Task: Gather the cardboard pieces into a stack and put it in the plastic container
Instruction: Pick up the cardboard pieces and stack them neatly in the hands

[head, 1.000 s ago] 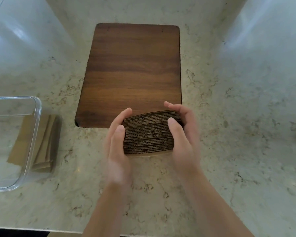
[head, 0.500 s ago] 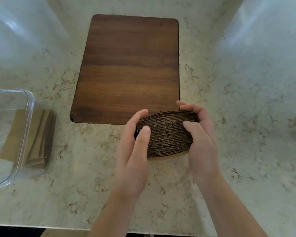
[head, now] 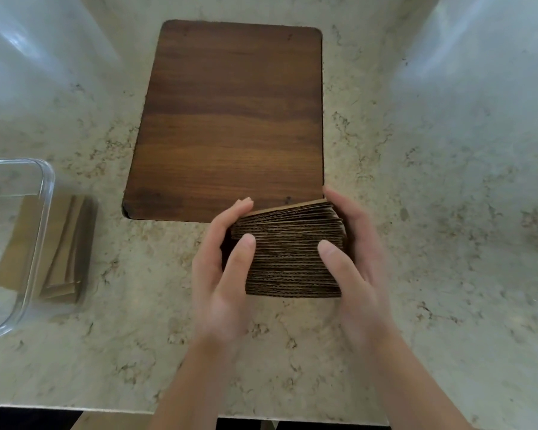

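Note:
A thick stack of brown corrugated cardboard pieces sits between my two hands, just in front of the wooden board's near edge. My left hand presses its left side, thumb on the front edges. My right hand clasps the right side, thumb on the front too. The upper pieces lean slightly to the right. The clear plastic container stands at the far left, partly cut off by the frame. Inside it lies a smaller pile of cardboard pieces, seen through its wall.
A dark wooden cutting board lies on the marble counter beyond the stack. The counter's front edge runs along the bottom of the view. Pale blurred surfaces rise at the far left and right corners.
The stack is squarer and taller between my hands than before, when it looked fanned and curved. Both hands have shifted slightly right and nearer to me.

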A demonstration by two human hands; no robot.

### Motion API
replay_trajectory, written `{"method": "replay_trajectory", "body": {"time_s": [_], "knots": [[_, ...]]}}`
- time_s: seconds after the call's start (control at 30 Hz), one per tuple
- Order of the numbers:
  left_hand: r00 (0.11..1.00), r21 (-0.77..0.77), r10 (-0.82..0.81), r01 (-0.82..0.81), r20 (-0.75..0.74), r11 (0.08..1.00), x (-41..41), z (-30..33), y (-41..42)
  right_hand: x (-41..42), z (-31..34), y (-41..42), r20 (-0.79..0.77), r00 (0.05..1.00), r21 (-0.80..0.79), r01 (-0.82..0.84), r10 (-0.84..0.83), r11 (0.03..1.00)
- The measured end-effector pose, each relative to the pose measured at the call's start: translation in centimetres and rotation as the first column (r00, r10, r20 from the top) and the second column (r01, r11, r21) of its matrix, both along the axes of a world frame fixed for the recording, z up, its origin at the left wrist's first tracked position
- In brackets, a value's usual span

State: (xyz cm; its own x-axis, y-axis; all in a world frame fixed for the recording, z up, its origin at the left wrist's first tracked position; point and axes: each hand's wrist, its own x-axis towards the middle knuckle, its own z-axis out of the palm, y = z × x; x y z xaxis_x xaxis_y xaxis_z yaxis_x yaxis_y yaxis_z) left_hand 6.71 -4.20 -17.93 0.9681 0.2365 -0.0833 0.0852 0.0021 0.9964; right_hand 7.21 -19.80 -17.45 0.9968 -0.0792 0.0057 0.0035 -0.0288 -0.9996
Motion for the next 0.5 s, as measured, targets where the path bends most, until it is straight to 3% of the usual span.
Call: {"method": "replay_trajectory", "body": {"time_s": [0.2,0.3,0.4,0.5], "knots": [[0.965,0.068,0.255,-0.251,-0.062,0.966,1.8,-0.3,-2.1,1.6,-0.8,1.6,-0.027,0.975,-0.097,0.217,-0.22,0.971],[0.942,0.122,0.332,-0.325,-0.046,0.938,2.2,-0.5,-2.6,2.1,-0.9,1.8,0.075,0.969,-0.17,0.244,-0.234,0.955],[0.92,0.189,0.39,-0.391,0.044,0.901,3.1,-0.7,-2.9,2.9,-0.9,0.6,0.207,0.978,-0.448,0.109,-0.016,0.888],[0.913,0.187,0.397,-0.408,0.094,0.894,3.5,-1.0,-2.9,3.8,0.0,-1.6,0.056,0.946,-0.672,-0.201,0.32,0.713]]}}
